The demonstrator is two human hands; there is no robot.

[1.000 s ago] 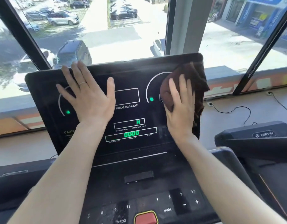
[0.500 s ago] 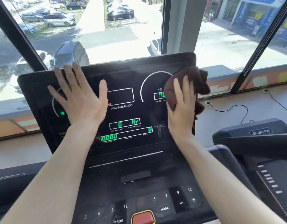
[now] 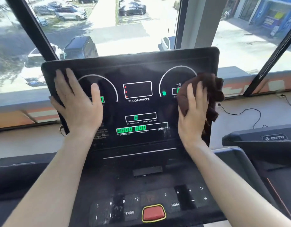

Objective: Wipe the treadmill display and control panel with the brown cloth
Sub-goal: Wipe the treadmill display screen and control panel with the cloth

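The right hand (image 3: 193, 110) presses the brown cloth (image 3: 205, 94) on the display (image 3: 141, 71); unwiped screen lies to its left, toward the flat left hand (image 3: 77, 102)

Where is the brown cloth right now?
In the head view, the brown cloth is bunched under the right hand against the display's right edge, over the right dial.
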